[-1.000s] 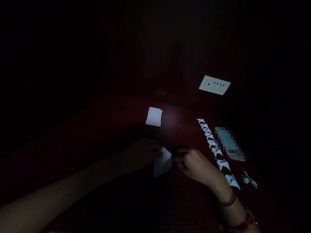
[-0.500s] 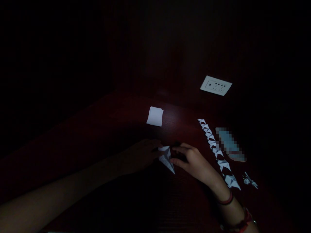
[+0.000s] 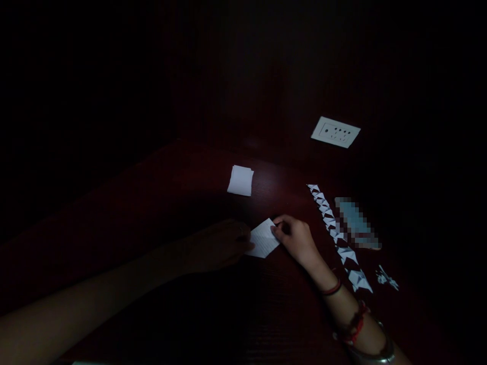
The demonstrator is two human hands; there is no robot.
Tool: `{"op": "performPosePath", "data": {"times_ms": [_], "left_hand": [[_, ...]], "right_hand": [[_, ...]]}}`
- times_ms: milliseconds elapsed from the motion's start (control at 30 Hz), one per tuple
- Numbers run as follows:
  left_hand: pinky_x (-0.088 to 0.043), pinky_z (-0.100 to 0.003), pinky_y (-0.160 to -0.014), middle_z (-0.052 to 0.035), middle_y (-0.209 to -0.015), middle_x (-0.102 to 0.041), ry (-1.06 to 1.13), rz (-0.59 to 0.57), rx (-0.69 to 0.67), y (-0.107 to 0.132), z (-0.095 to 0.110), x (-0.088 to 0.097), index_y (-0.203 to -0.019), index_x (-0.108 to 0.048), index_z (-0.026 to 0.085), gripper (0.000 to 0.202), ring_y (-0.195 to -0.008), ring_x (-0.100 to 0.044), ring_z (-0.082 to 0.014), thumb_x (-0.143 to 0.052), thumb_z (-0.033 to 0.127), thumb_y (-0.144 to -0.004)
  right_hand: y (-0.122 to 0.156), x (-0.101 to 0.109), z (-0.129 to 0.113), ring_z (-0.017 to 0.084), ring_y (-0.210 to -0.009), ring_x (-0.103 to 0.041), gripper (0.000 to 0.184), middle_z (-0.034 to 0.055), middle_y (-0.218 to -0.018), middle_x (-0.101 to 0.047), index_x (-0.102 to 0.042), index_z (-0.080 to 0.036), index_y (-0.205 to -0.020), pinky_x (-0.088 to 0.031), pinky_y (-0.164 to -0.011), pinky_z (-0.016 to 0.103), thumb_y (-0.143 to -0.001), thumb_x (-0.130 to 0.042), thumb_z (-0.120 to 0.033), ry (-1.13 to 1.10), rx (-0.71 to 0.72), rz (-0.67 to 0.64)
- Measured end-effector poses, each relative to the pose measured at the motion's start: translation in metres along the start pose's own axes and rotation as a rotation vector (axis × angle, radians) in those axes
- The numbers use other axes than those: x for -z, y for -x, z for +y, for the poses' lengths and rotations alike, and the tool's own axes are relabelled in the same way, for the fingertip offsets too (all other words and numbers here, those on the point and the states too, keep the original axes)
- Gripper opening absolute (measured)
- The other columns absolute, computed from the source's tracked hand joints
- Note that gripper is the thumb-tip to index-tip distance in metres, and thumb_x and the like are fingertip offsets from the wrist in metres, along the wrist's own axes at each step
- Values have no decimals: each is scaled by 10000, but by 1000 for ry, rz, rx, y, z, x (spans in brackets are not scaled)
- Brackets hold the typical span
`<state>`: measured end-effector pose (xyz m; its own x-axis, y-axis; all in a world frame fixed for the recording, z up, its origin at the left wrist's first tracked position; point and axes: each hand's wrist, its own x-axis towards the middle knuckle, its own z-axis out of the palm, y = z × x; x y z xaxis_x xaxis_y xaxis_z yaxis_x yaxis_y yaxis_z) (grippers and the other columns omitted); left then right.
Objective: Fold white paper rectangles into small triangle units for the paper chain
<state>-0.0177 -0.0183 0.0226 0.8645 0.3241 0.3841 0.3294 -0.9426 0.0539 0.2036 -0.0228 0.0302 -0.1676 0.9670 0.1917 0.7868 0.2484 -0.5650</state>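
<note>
A small white paper piece (image 3: 263, 239) lies flat on the dark red table (image 3: 160, 203), between my two hands. My right hand (image 3: 294, 237) has its fingers curled and pinches the paper's right edge. My left hand (image 3: 216, 245) rests in shadow on the table, its fingertips touching the paper's left edge; how its fingers lie is hard to make out. A stack of white paper squares (image 3: 241, 180) sits a little farther back.
A row of several folded white paper triangles (image 3: 337, 236) runs diagonally at the right, next to a blurred bluish object (image 3: 355, 223). A small paper scrap (image 3: 387, 278) lies nearby. A white wall socket (image 3: 335, 132) is behind. The scene is very dark.
The paper, seen folded on edge half a second ago, now lies flat as a small sheet. My right hand moved forward and closed onto its right edge. My left hand barely moved.
</note>
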Motion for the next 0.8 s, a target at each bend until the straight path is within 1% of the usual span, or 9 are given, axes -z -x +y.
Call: {"op": "performPosePath", "data": {"times_ms": [100, 200, 300, 400, 500, 600, 633, 700, 800], "left_hand": [[-393, -364, -887, -81, -1191, -468, 47, 9, 42, 1, 0, -2, -1050, -565, 228, 246, -1091, -435, -220, -515, 187, -813], [-329, -422, -962, -68, -1315, -366, 65, 17, 50, 4, -3, -4, -1060, -565, 249, 254, -1207, -324, -251, -528, 208, -812], [-321, -430, -969, -69, -1295, -408, 56, -9, 47, 5, -4, -5, -1094, -546, 239, 272, -1222, -309, -251, -516, 220, -825], [-321, -421, -967, -65, -1250, -459, 23, -13, 45, 7, -3, -8, -1120, -530, 234, 282, -1215, -319, -247, -500, 236, -840], [-328, -434, -953, -69, -1252, -448, -3, -6, 72, 9, -3, -12, -1138, -520, 249, 292, -1190, -348, -257, -493, 249, -847], [-363, -434, -918, -89, -1288, -392, -3, 3, 110, 10, -4, -13, -1141, -521, 263, 298, -1176, -361, -268, -500, 257, -843], [-369, -432, -913, -93, -1304, -369, -2, -2, 114, 10, -4, -13, -1141, -522, 263, 300, -1181, -354, -271, -503, 255, -841], [-361, -440, -921, -94, -1335, -326, -4, -5, 107, 10, -4, -12, -1139, -523, 257, 302, -1201, -326, -276, -507, 246, -838], [-328, -450, -953, -83, -1360, -302, -7, 0, 100, 9, -3, -10, -1125, -532, 242, 288, -1226, -293, -277, -505, 237, -838]], "right_hand": [[-2, -4, 5, 134, -693, -549, 207, 27, -778, -585, -592, -166, -930, -426, -658, 251, -725, -568, -162, 43, 56, 55], [0, -3, 6, 148, -767, -546, 158, 48, -841, -560, -622, -180, -897, -433, -718, 274, -764, -536, -177, 105, 103, 14], [5, 3, 4, 168, -822, -545, 217, 67, -891, -541, -623, -190, -977, -435, -766, 303, -789, -524, -229, 162, 106, -52], [9, 6, 2, 184, -869, -538, 318, 76, -938, -530, -572, -199, -1094, -437, -797, 322, -783, -538, -258, 162, 101, -87], [7, 4, 1, 188, -913, -525, 412, 86, -988, -533, -504, -170, -1180, -428, -832, 325, -772, -542, -222, 111, 107, -70], [2, 1, 1, 180, -940, -521, 485, 89, -1038, -550, -460, -144, -1215, -415, -858, 317, -741, -563, -166, 16, 101, -31], [1, 1, 0, 170, -914, -532, 485, 79, -1022, -566, -467, -148, -1205, -423, -843, 311, -731, -567, -145, -18, 89, -12], [0, 4, -2, 147, -835, -551, 398, 51, -947, -599, -534, -163, -1121, -442, -789, 291, -727, -558, -111, -65, 90, 17], [2, 14, -5, 134, -826, -553, 211, 29, -878, -616, -635, -180, -909, -434, -768, 272, -762, -515, -89, -54, 240, -38]]}}
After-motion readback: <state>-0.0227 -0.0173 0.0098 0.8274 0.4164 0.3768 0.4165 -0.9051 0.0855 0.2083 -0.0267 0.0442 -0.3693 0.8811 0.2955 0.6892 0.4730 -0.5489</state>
